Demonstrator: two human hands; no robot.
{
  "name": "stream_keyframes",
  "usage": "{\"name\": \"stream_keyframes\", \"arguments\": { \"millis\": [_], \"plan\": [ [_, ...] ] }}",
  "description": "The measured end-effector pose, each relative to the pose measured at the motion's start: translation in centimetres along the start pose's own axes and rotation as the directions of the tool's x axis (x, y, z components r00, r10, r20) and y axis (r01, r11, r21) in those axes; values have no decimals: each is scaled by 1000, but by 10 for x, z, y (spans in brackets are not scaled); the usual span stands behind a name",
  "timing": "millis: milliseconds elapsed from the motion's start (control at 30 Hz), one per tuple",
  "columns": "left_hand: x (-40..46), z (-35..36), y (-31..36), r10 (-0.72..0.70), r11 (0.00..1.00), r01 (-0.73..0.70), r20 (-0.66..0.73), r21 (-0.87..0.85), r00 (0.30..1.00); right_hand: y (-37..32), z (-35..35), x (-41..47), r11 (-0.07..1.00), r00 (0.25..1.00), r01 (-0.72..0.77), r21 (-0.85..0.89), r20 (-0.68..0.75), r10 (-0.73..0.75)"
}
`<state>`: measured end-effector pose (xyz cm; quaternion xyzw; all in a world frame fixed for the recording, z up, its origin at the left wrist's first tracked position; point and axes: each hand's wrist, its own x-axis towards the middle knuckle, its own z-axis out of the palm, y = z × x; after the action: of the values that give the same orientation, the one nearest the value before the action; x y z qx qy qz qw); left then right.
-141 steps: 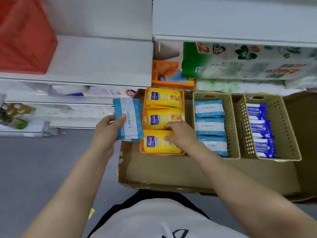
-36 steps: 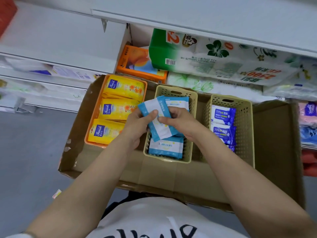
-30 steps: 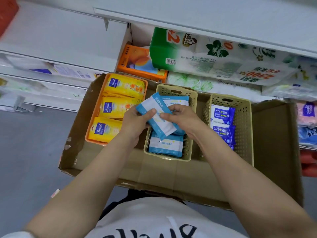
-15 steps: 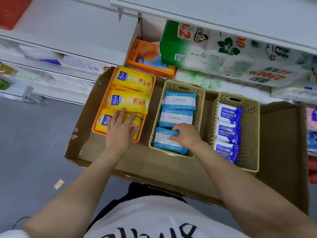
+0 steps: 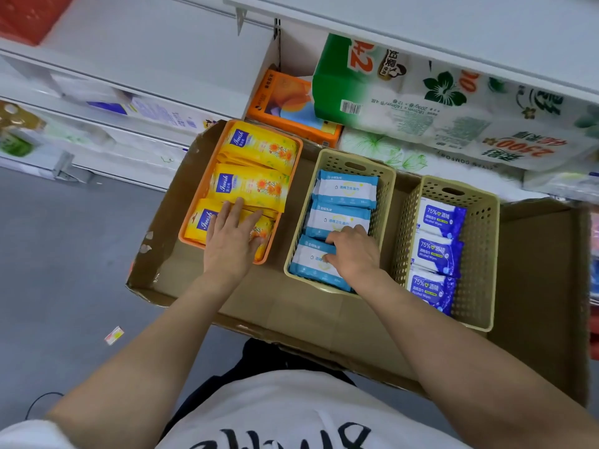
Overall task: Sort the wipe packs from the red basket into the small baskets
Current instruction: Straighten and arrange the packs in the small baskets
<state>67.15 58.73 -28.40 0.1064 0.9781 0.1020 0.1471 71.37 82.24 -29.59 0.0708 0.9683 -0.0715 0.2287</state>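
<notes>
- Hands first: the left hand [image 5: 234, 234] lies flat at centre frame, fingers straight and slightly spread, resting on the nearest yellow wipe pack [image 5: 207, 222] in the orange basket [image 5: 293, 176].
- Right hand [image 5: 351, 251], just right of centre, has its fingers curled down onto the nearest light-blue wipe pack [image 5: 308, 262] in the middle beige basket [image 5: 385, 186]; whether it grips the pack or only presses on it cannot be told.
- Orange basket, left of centre, holds three yellow packs in a row running away from the person, each overlapping the next.
- Middle beige basket holds three light-blue packs stacked the same way, one behind another.
- Right beige basket [image 5: 479, 247], at right of frame, holds three dark-blue alcohol wipe packs [image 5: 436, 254], set along its left side.
- All three baskets stand side by side, apart from one another, inside a shallow cardboard tray [image 5: 534, 286] that fills the middle and right of the frame; its right part shows bare cardboard.
- Beyond the tray, at upper centre and upper right, a shelf carries an orange tissue box [image 5: 282, 102] and a large green-and-white tissue bundle [image 5: 437, 105].
- White shelving [image 5: 146, 50] crosses the upper left, with a red basket's corner [image 5: 29, 14] at the very top left edge.
- Grey floor [image 5: 64, 270] fills the left side, with a small scrap of paper [image 5: 114, 335] lying at lower left.
- White shirt with black print [image 5: 275, 416] sits at the bottom edge.
</notes>
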Motion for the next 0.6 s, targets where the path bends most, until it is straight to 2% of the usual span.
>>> {"name": "stream_keyframes", "arguments": {
  "millis": [200,467,533,600],
  "plan": [
    [2,1,1,-15,1000,15,12,5,1000,-2,1,0,997,996,25,79,81,-32],
    [3,2,-1,-6,999,5,-20,-34,1000,-6,-6,0,998,990,25,54,136,-32],
    [6,-4,-5,14,998,-18,-57,-68,998,-8,-13,0,1000,980,0,30,198,-6],
    [11,-13,-12,41,991,-56,-120,-122,992,-14,-26,3,998,982,-58,18,182,54]
  ]
}}
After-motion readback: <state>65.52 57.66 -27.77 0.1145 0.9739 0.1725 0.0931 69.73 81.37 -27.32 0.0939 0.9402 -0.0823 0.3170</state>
